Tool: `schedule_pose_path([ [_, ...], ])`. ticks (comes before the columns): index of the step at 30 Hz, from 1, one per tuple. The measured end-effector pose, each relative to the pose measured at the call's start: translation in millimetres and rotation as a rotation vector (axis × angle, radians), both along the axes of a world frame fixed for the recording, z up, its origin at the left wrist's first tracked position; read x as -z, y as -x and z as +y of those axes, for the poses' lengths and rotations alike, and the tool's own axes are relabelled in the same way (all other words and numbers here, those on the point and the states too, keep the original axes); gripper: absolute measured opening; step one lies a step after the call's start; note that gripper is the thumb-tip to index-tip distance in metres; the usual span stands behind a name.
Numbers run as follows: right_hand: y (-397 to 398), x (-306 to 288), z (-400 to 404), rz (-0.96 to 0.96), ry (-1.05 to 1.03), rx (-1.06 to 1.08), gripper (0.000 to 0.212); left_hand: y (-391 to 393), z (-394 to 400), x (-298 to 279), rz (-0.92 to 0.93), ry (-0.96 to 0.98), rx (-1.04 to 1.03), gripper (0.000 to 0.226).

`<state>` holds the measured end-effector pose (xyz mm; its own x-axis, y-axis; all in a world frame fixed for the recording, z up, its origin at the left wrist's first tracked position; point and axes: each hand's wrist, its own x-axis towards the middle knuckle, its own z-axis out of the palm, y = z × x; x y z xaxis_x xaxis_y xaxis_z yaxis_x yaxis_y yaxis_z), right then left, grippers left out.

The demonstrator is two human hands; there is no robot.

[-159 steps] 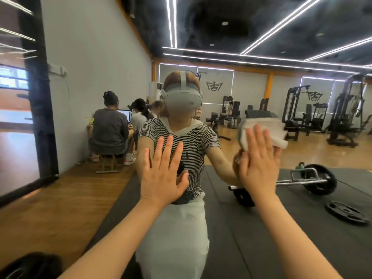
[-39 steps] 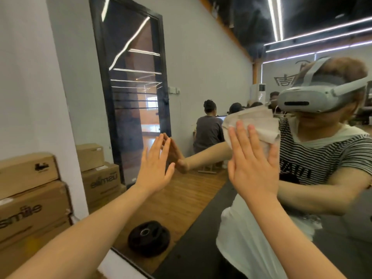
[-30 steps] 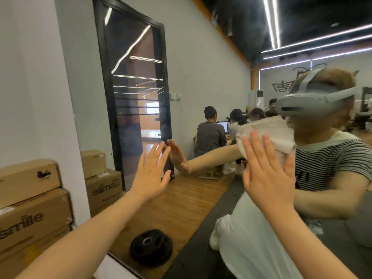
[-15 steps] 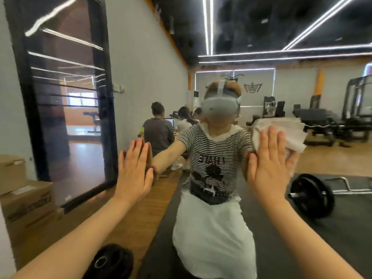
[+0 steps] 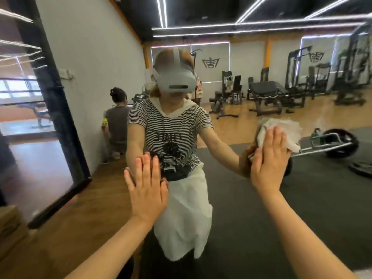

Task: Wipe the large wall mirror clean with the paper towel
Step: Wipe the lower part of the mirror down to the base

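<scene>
Mirror glass fills my view. My right hand presses the paper towel flat against it, fingers straight; my left hand braces open-palmed, holding nothing. I'm mid-wipe, I judge; next, sweep across with even pressure.

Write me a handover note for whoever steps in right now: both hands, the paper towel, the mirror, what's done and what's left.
Left hand: open, fingers straight, flat against the wall mirror, holding nothing.
Right hand: open, fingers straight, pressing the white paper towel flat on the glass, higher and to the right of the left hand.
Done: wiping is under way; which areas are already clean cannot be judged from this view.
Left: probably work the towel across the rest of the glass, including the lower part below both hands.
</scene>
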<state>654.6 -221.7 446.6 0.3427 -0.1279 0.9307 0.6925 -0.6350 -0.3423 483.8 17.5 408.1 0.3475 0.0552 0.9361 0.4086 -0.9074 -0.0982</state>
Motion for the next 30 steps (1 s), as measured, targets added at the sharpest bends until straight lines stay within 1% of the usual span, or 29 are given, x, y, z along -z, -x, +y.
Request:
schedule_pose_path([
  [2,0,-1,5,0.007,-0.026,-0.004,0.055,0,1,1,0.008,0.013,0.003,0.062],
  [5,7,-8,25,0.081,-0.145,0.030,0.059,-5,4,3,-0.016,-0.002,-0.001,0.061],
  [7,24,-14,51,0.116,-0.212,0.039,0.062,-8,6,4,-0.040,-0.014,0.017,0.067],
  [8,36,-17,67,0.101,-0.205,0.033,0.063,-9,7,4,-0.049,-0.015,0.030,0.072],
  [10,64,-19,103,-0.009,-0.106,0.012,0.061,-9,6,3,-0.059,-0.014,0.049,0.076],
  [13,94,-13,137,-0.156,0.150,-0.088,0.060,-8,5,3,-0.061,-0.026,0.043,0.079],
  [16,76,-12,118,-0.342,0.421,-0.129,0.061,-8,6,4,-0.072,-0.030,0.052,0.078],
  [17,64,-11,105,-0.380,0.469,-0.104,0.063,-7,7,4,-0.074,-0.029,0.059,0.078],
  [18,53,-11,91,-0.381,0.472,-0.076,0.064,-7,7,3,-0.071,-0.026,0.062,0.077],
  [21,28,-11,53,-0.262,0.289,-0.037,0.061,-7,7,3,-0.065,-0.012,0.066,0.077],
  [24,24,-11,45,-0.214,0.153,-0.034,0.057,-8,5,4,-0.072,-0.002,0.059,0.076],
  [25,27,-14,50,-0.194,0.108,-0.035,0.057,-8,6,4,-0.074,-0.003,0.058,0.076],
  [28,48,-23,77,-0.046,-0.081,-0.052,0.060,-9,5,4,-0.069,-0.009,0.046,0.077],
  [29,59,-23,90,-0.026,-0.090,-0.064,0.062,-10,5,4,-0.067,-0.010,0.044,0.077],
  [30,70,-21,106,-0.039,-0.044,-0.084,0.063,-9,6,4,-0.067,-0.011,0.042,0.078],
])
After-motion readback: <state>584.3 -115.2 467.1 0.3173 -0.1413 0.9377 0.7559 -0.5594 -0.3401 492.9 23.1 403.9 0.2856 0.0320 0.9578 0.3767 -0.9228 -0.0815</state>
